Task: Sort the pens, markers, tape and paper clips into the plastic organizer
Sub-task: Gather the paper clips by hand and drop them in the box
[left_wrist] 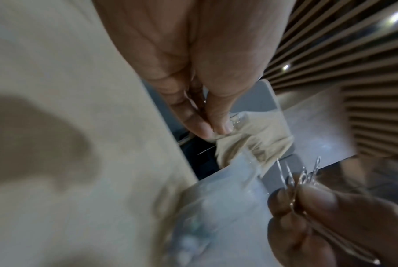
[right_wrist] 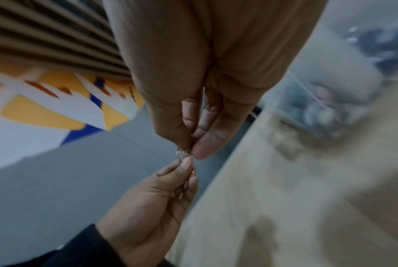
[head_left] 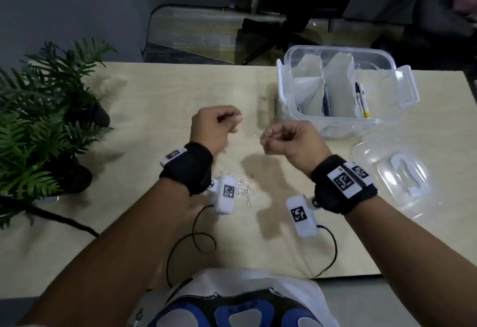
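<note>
While the right hand pinches paper clips at its fingertips, the left hand curls beside them.

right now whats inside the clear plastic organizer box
The clear plastic organizer box holds white paper dividers, a dark pen and a yellow-tipped marker. Anything beneath the paper is hidden.

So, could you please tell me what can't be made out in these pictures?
- Head view: motion blur hides what the left hand holds.
- Left wrist view: the number of paper clips in the right hand is too fine to count.
- Right wrist view: the organizer contents are blurred.
</note>
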